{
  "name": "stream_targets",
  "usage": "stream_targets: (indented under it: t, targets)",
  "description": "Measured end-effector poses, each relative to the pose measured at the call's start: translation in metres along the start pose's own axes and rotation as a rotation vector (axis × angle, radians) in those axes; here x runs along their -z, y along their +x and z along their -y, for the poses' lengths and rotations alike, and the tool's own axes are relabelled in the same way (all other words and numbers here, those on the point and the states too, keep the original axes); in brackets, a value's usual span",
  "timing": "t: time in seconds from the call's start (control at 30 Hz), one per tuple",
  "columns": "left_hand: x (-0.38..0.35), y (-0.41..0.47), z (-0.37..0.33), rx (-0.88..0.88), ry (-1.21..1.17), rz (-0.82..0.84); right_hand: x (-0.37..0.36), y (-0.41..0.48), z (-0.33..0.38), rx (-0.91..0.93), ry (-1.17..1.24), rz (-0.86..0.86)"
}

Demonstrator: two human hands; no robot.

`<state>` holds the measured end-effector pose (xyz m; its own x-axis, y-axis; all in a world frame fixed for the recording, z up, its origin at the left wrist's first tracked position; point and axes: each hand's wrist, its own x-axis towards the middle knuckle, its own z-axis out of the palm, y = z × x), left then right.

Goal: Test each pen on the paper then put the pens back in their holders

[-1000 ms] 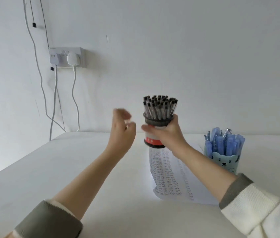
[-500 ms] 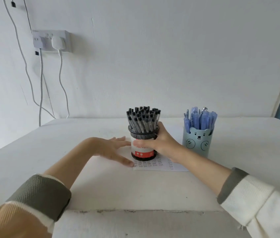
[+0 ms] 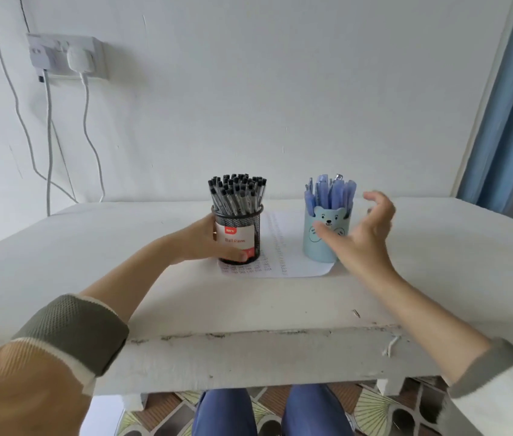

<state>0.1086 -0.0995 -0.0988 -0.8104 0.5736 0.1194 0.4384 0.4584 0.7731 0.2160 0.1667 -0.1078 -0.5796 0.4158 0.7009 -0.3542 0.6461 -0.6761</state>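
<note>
The left hand (image 3: 208,240) grips the black mesh holder (image 3: 238,237), its pens (image 3: 237,196) standing upright, while the right hand (image 3: 363,234) hovers spread open and empty beside the blue holder (image 3: 313,247).

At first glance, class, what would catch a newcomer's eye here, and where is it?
A mesh holder packed with black pens stands mid-table, the left grip curled round it. Right of it is a bear cup of blue pens, with the open right grip spread beside it. Both stand on a paper covered in scribbles.
</note>
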Motion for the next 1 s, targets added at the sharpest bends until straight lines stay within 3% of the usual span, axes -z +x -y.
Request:
stream_targets:
  t: [0.07, 0.13, 0.4, 0.57, 0.73, 1.0]
  targets:
    - [-0.002, -0.001, 0.007, 0.046, 0.08, -0.019, 0.0, 0.0, -0.007, -0.377, 0.118, 0.264]
    - [-0.005, -0.003, 0.01, 0.064, 0.129, -0.079, -0.002, 0.002, -0.013, -0.47, 0.141, 0.389]
    - [-0.013, -0.001, 0.005, 0.117, 0.271, -0.175, -0.018, 0.009, -0.012, -0.364, 0.004, 0.556]
    - [-0.013, -0.002, 0.007, 0.12, 0.31, -0.111, -0.011, 0.005, -0.015, -0.193, -0.383, 0.664]
    - [-0.01, -0.004, 0.009, 0.117, 0.245, -0.075, -0.006, 0.005, -0.029, -0.228, -0.273, 0.766]
    - [-0.022, -0.005, 0.009, 0.103, 0.269, -0.153, -0.011, 0.009, -0.029, -0.204, -0.355, 0.782]
